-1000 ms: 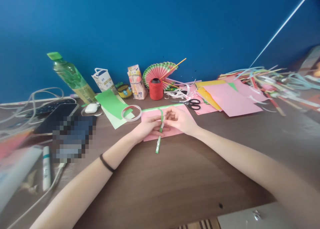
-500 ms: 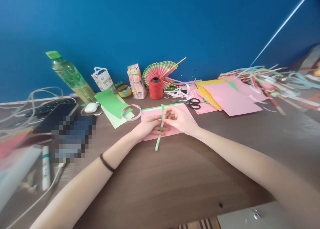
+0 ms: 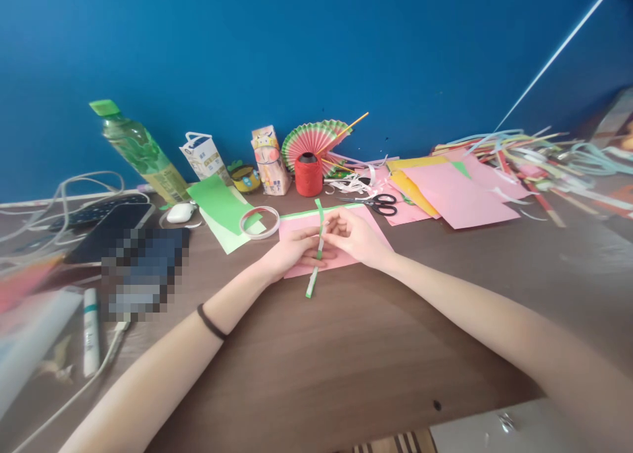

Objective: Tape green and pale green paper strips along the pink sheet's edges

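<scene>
Pinching from both sides, the left hand [image 3: 291,252] and the right hand [image 3: 359,239] close their fingertips on one narrow green paper strip [image 3: 312,283], so both hands are grasping it and neither is free. The two pinches sit close together at the strip's middle. That is probably because so thin and limp a piece would buckle if it were held far apart. Its upper end stands up beyond the grip, and its lower end hangs toward the person, reaching the bare wooden table [image 3: 346,347].

Directly under the grip lies a pink paper sheet [image 3: 297,227], and both hands rest low over it, which seems to steady them. Just left of the grip is a ring of tape [image 3: 260,222] on green paper sheets [image 3: 220,206]. Just beyond and to the right of the grip lie black scissors [image 3: 383,204], within easy reach. Farther beyond stand a red thread spool [image 3: 308,175] and a folded paper fan [image 3: 314,140].

Compared with a second ago, the hands have hardly shifted. The strip's upper end, then curled over above the fingers, now stands straighter and higher. The lower end has drawn up slightly toward the grip.
</scene>
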Motion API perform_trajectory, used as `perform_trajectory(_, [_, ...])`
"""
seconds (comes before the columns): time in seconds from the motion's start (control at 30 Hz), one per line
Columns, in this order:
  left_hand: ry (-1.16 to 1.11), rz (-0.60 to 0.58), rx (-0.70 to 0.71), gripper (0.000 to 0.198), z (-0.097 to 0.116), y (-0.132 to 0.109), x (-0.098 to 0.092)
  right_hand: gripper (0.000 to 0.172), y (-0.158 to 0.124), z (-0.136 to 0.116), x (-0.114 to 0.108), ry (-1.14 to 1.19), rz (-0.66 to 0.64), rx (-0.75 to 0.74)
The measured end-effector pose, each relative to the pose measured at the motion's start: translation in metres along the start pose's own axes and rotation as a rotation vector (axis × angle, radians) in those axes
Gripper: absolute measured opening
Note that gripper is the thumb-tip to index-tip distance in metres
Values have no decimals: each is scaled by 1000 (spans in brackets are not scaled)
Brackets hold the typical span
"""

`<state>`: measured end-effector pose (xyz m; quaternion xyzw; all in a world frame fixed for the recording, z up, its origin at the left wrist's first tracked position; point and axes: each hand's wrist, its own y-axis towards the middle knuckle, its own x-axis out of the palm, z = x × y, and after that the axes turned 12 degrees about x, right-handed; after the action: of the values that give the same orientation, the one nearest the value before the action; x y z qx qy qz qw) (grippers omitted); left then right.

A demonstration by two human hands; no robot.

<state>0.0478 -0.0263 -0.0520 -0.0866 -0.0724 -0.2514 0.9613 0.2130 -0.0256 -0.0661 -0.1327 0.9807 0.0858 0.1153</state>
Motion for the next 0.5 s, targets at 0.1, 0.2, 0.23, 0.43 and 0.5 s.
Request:
perform_trajectory(0.1, [3,4,-3,35,0,0,0,19,0,1,0,5,7,-9])
perform_trajectory(0.2, [9,10,-5,34,1,-1,2,19,0,1,0,6,12,-9])
perform_trajectory(0.23, [12,12,-7,34,2,-1,2,18,0,1,0,4,13,-8])
perform_trajectory(0.43, [12,20,-8,33,2,-2,2,18,0,1,1,-6,20,-10])
perform_trajectory(0.5, [8,19,-10,33,2,-2,2,18,0,1,1,5,23,-9])
